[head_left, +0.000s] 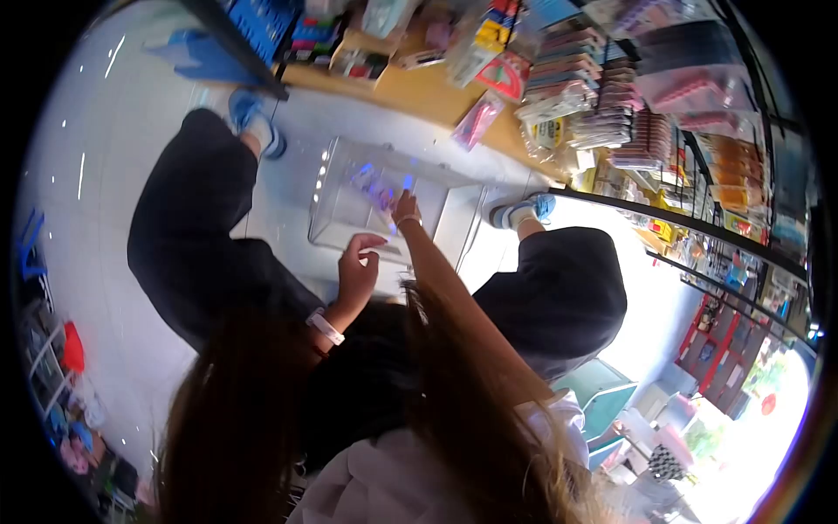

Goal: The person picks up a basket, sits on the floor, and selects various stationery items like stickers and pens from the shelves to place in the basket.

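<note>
Reaching down into the clear bin [345, 234] on the floor [113, 288], your right hand [406, 210] is at the purple and blue packet [374, 187]; its fingers are bent, and you cannot tell from this view whether they are clamped on it. Your left hand [356, 272] hovers by the near side of the bin, index finger and thumb apart, with a white wristband [326, 328] on the wrist.

The bin sits between your two feet, its left foot side near the blue shoe [252, 124] and its right side near the other blue shoe [535, 209]. Your dark trouser legs [205, 192] bow out around it, so both knees limit how far your elbows can swing. Long hair [454, 384] hangs down across your view, close along the right forearm.

Past the far edge of the bin runs the wooden shelf [419, 98], crowded with packaged goods. A pink packet [477, 122] juts over its front edge, beside a red triangular item [504, 77]. The dark rail [690, 229] slants across beyond your right foot, and a dark post [229, 45] stands beyond your left foot. The widest open floor is on your left, outside the leg; farther right, past your knee, is a pale green chair [602, 403].
</note>
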`<state>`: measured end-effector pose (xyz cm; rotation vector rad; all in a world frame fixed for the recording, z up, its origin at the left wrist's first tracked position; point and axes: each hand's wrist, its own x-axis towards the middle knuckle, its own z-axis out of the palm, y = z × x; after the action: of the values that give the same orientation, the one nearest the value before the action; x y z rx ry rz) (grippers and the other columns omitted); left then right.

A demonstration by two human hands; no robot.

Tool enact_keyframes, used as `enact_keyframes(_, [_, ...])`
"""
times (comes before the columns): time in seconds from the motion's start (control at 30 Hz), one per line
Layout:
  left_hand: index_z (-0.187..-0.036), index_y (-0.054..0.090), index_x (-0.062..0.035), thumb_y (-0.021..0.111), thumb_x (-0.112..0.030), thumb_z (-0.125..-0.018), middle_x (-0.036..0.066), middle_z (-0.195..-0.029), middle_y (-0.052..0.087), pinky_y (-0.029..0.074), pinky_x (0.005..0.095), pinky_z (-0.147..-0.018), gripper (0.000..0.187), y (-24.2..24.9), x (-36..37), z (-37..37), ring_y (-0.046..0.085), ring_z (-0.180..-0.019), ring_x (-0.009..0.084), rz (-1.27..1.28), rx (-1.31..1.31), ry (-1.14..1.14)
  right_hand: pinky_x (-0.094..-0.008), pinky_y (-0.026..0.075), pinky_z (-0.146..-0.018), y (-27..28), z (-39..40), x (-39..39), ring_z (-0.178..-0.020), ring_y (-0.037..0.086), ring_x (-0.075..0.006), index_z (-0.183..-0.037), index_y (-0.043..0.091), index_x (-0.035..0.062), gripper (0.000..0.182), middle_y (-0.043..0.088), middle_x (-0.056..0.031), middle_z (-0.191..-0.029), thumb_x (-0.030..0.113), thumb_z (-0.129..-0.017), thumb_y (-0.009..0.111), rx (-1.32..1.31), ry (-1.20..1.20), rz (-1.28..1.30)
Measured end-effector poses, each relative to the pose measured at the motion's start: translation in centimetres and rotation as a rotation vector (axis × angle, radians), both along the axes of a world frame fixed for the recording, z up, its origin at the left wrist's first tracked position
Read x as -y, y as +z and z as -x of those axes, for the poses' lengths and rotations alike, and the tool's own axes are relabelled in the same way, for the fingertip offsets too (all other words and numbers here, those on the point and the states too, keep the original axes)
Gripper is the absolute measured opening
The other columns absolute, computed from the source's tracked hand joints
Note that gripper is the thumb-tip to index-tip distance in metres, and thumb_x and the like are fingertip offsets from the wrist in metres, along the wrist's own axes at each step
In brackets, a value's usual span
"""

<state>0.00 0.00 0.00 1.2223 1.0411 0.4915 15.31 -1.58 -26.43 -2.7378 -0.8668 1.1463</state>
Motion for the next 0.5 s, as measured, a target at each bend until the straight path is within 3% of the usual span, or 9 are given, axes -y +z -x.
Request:
enact_keyframes(0.03, [-0.092, 0.054, -0.0025, 0.042, 0.006, -0.074, 0.01, -0.091, 0.059, 0.044, 0.0303, -0.076, 0.023, -0.1, 0.0, 0.8, 0.057, -0.087, 0.021, -0.029, -0.087, -0.074, -0.0419, 0.046, -0.08, 2.2, 2.3, 0.3, -0.103, 0.05, -0.0344, -0.123, 0.031, 0.0149, 0.052, 0.046, -0.0202, -0.111, 0.019, -0.079, 0.057, -0.025, -0.04, 0.008])
enact_keyframes(0.07, [-0.093, 0.054, -0.0024, 0.043, 0.001, -0.078, 0.007, -0.089, 0.058, 0.042, 0.0234, -0.066, 0.018, -1.5, 0.4, 1.5, 0.055, -0.076, 0.0126, -0.081, -0.064, -0.152, -0.0416, 0.045, -0.081, 2.7, 4.2, 1.0, -0.104, 0.05, -0.0346, -0.12, 0.034, 0.0157, 0.048, 0.047, -0.0202, -0.111, 0.02, -0.079, 0.057, -0.03, -0.048, -0.013])
enact_keyframes(0.1, [-0.093, 0.054, -0.0024, 0.044, -0.001, -0.078, 0.01, -0.089, 0.058, 0.042, 0.0259, -0.069, 0.018, -2.8, -1.8, -7.3, 0.055, -0.078, 0.0173, -0.256, 0.004, -0.235, -0.0413, 0.044, -0.083, 3.7, -7.5, -2.7, -0.107, 0.047, -0.0346, -0.116, 0.039, 0.0149, 0.044, 0.044, -0.0201, -0.117, 0.024, -0.077, 0.059, 0.154, -0.062, -0.101])
enact_keyframes(0.13, [-0.093, 0.054, -0.0021, 0.048, -0.003, -0.075, 0.014, -0.09, 0.056, 0.042, 0.0312, -0.074, 0.019, -4.3, -1.1, -6.1, 0.054, -0.082, 0.0261, -0.637, -0.043, -0.294, -0.0409, 0.044, -0.084, 2.5, -6.2, -1.5, -0.109, 0.045, -0.0339, -0.112, 0.043, 0.0134, 0.043, 0.041, -0.0196, -0.12, 0.025, -0.075, 0.061, 0.106, -0.027, -0.105])
enact_keyframes(0.17, [-0.092, 0.055, -0.0016, 0.051, -0.006, -0.072, 0.016, -0.091, 0.056, 0.04, 0.037, -0.079, 0.021, -5.4, -0.1, -4.7, 0.051, -0.087, 0.0323, -0.74, -0.118, -0.42, -0.0412, 0.043, -0.085, 1.8, -4.6, -0.1, -0.107, 0.046, -0.0343, -0.111, 0.045, 0.012, 0.043, 0.037, -0.0188, -0.121, 0.025, -0.074, 0.062, 0.143, -0.055, -0.088])
enact_keyframes(0.2, [-0.094, 0.053, -0.001, 0.053, -0.007, -0.071, 0.017, -0.091, 0.055, 0.04, 0.0383, -0.08, 0.023, -6.1, 0.0, -3.2, 0.05, -0.088, 0.0325, -0.77, -0.203, -0.531, -0.04, 0.044, -0.083, 0.7, -2.5, 0.1, -0.107, 0.045, -0.0376, -0.115, 0.042, 0.0115, 0.054, 0.035, -0.0255, -0.121, 0.035, -0.071, 0.064, 0.135, -0.032, -0.042])
enact_keyframes(0.33, [-0.098, 0.049, 0.0009, 0.059, -0.025, -0.074, 0.018, -0.094, 0.053, 0.039, 0.04, -0.082, 0.037, -6.8, 1.6, -0.1, 0.049, -0.091, 0.0323, -0.784, -0.454, -0.867, -0.0387, 0.045, -0.083, 4.7, -3.2, -0.3, -0.104, 0.048, -0.0362, -0.107, 0.047, 0.0041, 0.048, 0.039, -0.0269, -0.118, 0.03, -0.071, 0.065, 0.109, 0.004, -0.059])
enact_keyframes(0.43, [-0.099, 0.049, -0.002, 0.06, -0.039, -0.072, 0.015, -0.105, 0.051, 0.031, 0.0428, -0.092, 0.047, -7.5, 3.2, 1.2, 0.045, -0.104, 0.0282, -1.082, -0.518, -0.924, -0.04, 0.048, -0.078, 4.6, -2.6, 1.8, -0.094, 0.055, -0.0357, -0.099, 0.05, 0.001, 0.038, 0.052, -0.0257, -0.103, 0.022, -0.07, 0.064, -0.034, 0.134, -0.086])
enact_keyframes(0.5, [-0.109, 0.047, 0.0003, 0.057, -0.038, -0.075, 0.016, -0.113, 0.047, 0.027, 0.044, -0.095, 0.053, -7.4, 3.5, 1.2, 0.042, -0.109, 0.0283, -1.031, -0.58, -1.049, -0.0422, 0.049, -0.072, 4.5, -1.4, 3.0, -0.083, 0.059, -0.0366, -0.093, 0.052, 0.002, 0.029, 0.059, -0.0222, -0.087, 0.016, -0.069, 0.061, 0.01, 0.046, -0.154])
